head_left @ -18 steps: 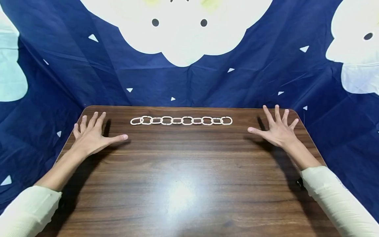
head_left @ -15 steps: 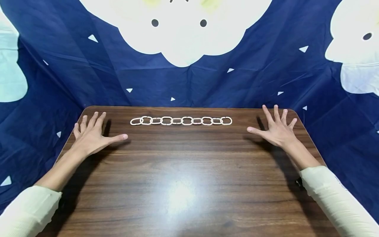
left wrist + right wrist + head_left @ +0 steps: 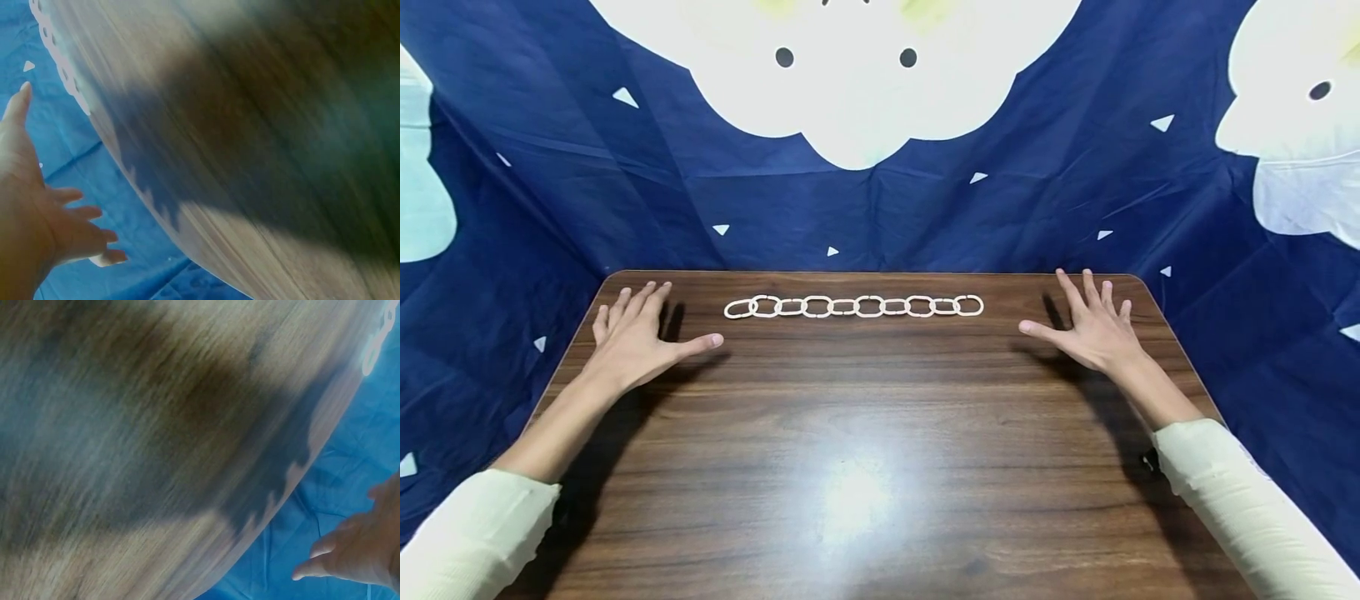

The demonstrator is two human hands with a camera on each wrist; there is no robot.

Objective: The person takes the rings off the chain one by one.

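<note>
A white chain of several linked oval rings lies stretched from left to right near the far edge of the brown wooden table. To its left hovers my left hand, fingers spread and thumb pointing toward the chain, holding nothing. My right hand is held the same way on the chain's right, apart from it. Both hands cast shadows on the wood. In the left wrist view part of the chain shows at the table edge; the right wrist view catches only its end links.
Behind the table and along its sides hangs a dark blue cloth with white cloud shapes and small triangles. The table's far corners are rounded. A bright light reflection falls on the front half of the tabletop.
The head view has shifted slightly, so the chain and backdrop sit a little further left. My right hand's fingers have drawn slightly closer together. The chain stays in place on the table.
</note>
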